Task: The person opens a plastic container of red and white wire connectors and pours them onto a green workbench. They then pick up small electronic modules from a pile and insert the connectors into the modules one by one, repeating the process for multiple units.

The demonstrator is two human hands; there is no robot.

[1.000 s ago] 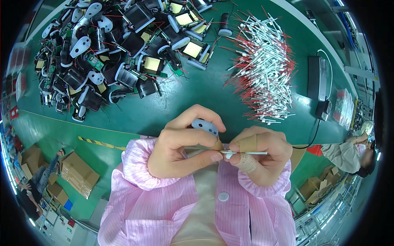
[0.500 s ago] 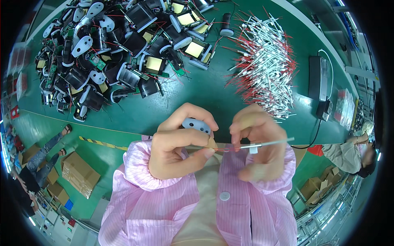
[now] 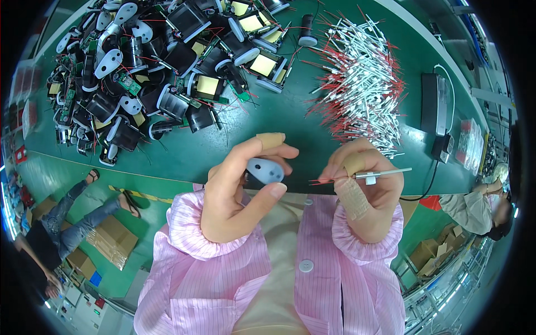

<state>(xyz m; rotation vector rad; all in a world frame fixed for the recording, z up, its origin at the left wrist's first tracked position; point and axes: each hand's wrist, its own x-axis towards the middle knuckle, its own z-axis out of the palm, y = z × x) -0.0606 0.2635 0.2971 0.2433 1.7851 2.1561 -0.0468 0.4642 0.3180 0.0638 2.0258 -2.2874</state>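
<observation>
- A small pale blue-grey plastic part (image 3: 266, 170) is held in the left hand (image 3: 237, 192), pinched between the thumb and the curled fingers, above the edge of the green table (image 3: 290, 139).
- A thin white tube with red wires (image 3: 363, 176) is gripped by the right hand (image 3: 363, 187), its fingers closed narrowly around it; the wire end is pointed toward the plastic part, a little apart from it.
- A heap of black parts (image 3: 162, 61) is seen at the far left of the table.
- A pile of white tubes (image 3: 363, 84) is spread at the far right.
- A black box (image 3: 430, 106) is placed beside that pile.
</observation>
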